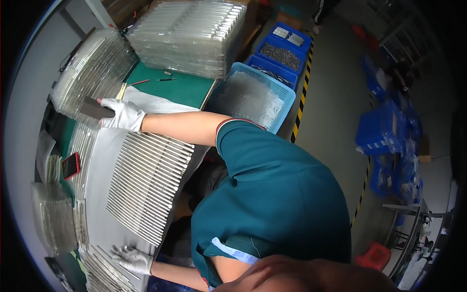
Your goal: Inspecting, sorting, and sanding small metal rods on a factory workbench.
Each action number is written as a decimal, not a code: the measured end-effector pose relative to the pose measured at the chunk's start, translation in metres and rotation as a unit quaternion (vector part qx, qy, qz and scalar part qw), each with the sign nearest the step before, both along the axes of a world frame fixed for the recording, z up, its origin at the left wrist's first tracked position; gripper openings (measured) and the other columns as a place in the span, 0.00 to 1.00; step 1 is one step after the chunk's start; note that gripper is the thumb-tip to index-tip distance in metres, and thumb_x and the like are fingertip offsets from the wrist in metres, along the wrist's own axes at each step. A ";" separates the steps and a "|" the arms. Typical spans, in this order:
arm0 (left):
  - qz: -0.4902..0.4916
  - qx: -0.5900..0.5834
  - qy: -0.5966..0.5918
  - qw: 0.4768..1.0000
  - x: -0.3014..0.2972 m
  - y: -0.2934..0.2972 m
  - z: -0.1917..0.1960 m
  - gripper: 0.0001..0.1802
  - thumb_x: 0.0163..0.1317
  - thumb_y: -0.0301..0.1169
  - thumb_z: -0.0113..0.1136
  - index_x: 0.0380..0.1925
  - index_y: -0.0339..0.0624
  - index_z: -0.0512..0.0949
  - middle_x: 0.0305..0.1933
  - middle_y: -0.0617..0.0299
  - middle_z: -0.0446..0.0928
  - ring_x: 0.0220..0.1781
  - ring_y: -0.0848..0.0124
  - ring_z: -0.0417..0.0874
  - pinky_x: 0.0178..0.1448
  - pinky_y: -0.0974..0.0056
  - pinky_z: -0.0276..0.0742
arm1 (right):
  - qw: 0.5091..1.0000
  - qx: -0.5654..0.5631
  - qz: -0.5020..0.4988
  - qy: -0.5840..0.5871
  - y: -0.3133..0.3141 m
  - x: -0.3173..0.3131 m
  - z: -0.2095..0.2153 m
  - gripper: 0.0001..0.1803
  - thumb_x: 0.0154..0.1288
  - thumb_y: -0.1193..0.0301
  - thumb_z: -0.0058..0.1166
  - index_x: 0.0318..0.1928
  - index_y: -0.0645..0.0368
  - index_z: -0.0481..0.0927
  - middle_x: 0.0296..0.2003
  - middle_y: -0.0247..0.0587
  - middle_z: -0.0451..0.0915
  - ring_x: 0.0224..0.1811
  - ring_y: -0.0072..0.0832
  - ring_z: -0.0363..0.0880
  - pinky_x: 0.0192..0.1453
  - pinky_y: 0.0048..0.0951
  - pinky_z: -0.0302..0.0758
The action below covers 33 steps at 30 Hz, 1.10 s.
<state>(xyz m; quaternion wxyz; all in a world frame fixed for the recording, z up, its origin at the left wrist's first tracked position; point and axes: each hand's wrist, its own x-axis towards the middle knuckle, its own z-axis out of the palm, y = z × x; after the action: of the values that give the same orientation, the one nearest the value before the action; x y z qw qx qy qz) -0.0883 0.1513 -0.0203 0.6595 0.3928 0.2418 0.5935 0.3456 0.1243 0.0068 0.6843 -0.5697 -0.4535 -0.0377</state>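
A dark grey-brown rectangular block (95, 109) is gripped in my right hand (121, 115), which wears a white glove. That hand reaches over the far end of the table, beside a stack of clear plastic trays (90, 73). A row of thin, shiny metal rods (148, 182) lies side by side on a white cloth (99, 168). My left hand (132, 259), also in a white glove, rests at the near end of the cloth with its fingers apart. It is close to a loose group of rods (104, 270) and appears to hold nothing.
Another tall stack of clear trays (182, 41) stands on the green mat (168, 92), near thin pens. A red-edged phone (71, 166) lies by more trays (53, 219). Beside the table are a light-blue basket (287, 104) and blue bins (304, 53) holding metal parts.
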 end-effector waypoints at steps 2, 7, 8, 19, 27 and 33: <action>-0.005 -0.004 -0.008 1.000 0.005 -0.003 0.001 0.23 0.68 0.39 0.49 0.58 0.36 0.65 0.58 0.53 0.69 0.42 0.71 0.75 0.44 0.69 0.75 | 1.000 -0.002 -0.012 -0.010 0.000 0.004 -0.001 0.41 0.49 0.49 0.65 0.58 0.64 0.71 0.52 0.54 0.76 0.54 0.43 0.77 0.57 0.34 0.72; 0.007 -0.014 -0.028 0.999 0.004 -0.008 0.003 0.23 0.68 0.39 0.50 0.57 0.37 0.66 0.58 0.55 0.69 0.41 0.71 0.74 0.44 0.68 0.73 | 1.000 -0.016 -0.007 -0.022 0.003 0.000 -0.001 0.40 0.49 0.48 0.65 0.57 0.62 0.72 0.52 0.51 0.76 0.54 0.43 0.76 0.58 0.34 0.72; 0.014 -0.016 -0.005 1.000 0.006 -0.011 0.006 0.23 0.68 0.39 0.49 0.58 0.38 0.66 0.58 0.55 0.69 0.41 0.71 0.74 0.45 0.68 0.72 | 1.000 -0.011 0.002 -0.029 0.000 -0.002 0.002 0.39 0.50 0.48 0.64 0.57 0.61 0.72 0.52 0.51 0.76 0.53 0.43 0.77 0.58 0.34 0.72; 0.091 -0.046 0.072 0.992 0.033 -0.021 0.009 0.27 0.70 0.44 0.45 0.61 0.36 0.64 0.59 0.54 0.68 0.43 0.72 0.70 0.48 0.66 0.68 | 0.999 -0.021 0.027 -0.041 -0.003 0.003 0.002 0.32 0.59 0.61 0.62 0.61 0.62 0.68 0.41 0.45 0.80 0.41 0.25 0.80 0.46 0.24 0.76; 0.106 -0.036 0.096 0.989 0.038 -0.036 0.016 0.27 0.69 0.44 0.46 0.61 0.36 0.64 0.57 0.53 0.70 0.46 0.70 0.72 0.49 0.65 0.70 | 0.998 -0.061 0.020 0.000 -0.009 0.003 0.008 0.37 0.57 0.52 0.62 0.61 0.60 0.68 0.44 0.46 0.81 0.44 0.29 0.80 0.49 0.26 0.75; 0.102 -0.029 0.095 0.990 0.040 -0.036 0.016 0.26 0.70 0.42 0.45 0.60 0.34 0.64 0.54 0.53 0.71 0.44 0.69 0.73 0.48 0.65 0.72 | 0.995 -0.062 0.045 0.068 -0.012 0.004 0.011 0.34 0.62 0.58 0.60 0.62 0.66 0.67 0.51 0.42 0.77 0.50 0.25 0.74 0.56 0.24 0.70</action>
<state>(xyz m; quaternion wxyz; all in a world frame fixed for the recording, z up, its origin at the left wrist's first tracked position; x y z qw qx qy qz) -0.0487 0.1152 -0.0038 0.5805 0.4011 0.3595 0.6107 0.3498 0.1126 0.0174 0.6782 -0.5911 -0.4324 0.0599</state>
